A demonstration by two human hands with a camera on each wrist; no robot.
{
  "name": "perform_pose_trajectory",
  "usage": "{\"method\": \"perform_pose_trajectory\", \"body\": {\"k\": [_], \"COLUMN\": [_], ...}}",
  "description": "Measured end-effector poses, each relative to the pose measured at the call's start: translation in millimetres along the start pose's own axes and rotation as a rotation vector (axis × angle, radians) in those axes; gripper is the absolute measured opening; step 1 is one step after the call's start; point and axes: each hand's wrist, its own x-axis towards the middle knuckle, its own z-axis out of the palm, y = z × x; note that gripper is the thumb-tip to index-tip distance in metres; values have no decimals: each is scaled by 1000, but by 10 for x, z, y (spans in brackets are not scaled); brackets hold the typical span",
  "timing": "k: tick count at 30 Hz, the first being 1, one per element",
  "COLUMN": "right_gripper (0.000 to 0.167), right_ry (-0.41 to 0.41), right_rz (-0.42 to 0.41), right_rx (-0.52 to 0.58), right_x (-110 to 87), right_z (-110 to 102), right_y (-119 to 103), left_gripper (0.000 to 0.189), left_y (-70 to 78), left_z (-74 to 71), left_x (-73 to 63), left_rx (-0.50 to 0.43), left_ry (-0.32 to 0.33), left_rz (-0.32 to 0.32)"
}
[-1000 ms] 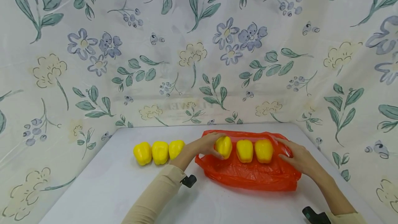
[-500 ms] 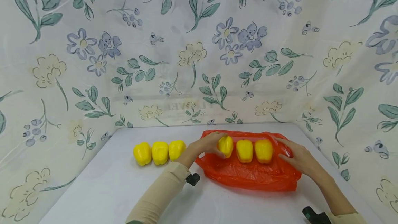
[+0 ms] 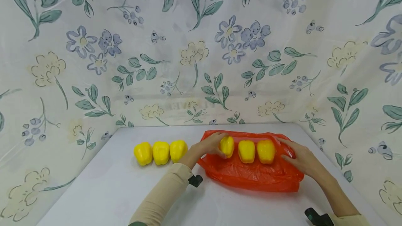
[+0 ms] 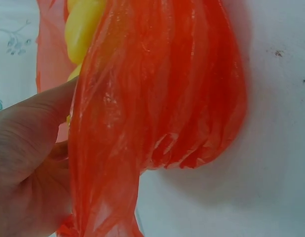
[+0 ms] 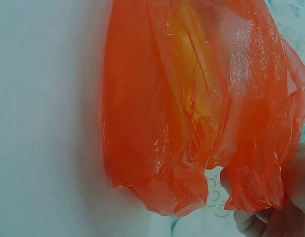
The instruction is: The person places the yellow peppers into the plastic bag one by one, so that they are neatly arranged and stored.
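Left hand observed pinching a yellow pepper between thumb and fingers, at the left part of the red bag. Right hand pinches the bag's right end. Two peppers sit in the bag beside the held one. Three others stand in a row on the white table, left of the bag.
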Motion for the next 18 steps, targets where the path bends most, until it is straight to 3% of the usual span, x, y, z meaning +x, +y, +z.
{"method": "perform_pose_trajectory", "body": {"k": [5, 10, 15, 18], "right_gripper": [61, 61, 61, 62], "right_ry": [4, 3, -9, -13], "right_rz": [-8, -9, -4, -5], "right_rx": [-1, 6, -1, -7], "right_x": [-1, 5, 1, 4], "right_z": [3, 3, 0, -1], "right_y": [5, 8, 4, 1], "left_gripper": [89, 90, 83, 79], "left_y": [-12, 5, 7, 2], "left_z": [-6, -95, -225, -327], "left_x": [-28, -122, -329, -512], "left_rx": [-6, 27, 6, -64], "left_ry": [3, 13, 37, 48], "left_rz": [1, 57, 147, 199]}}
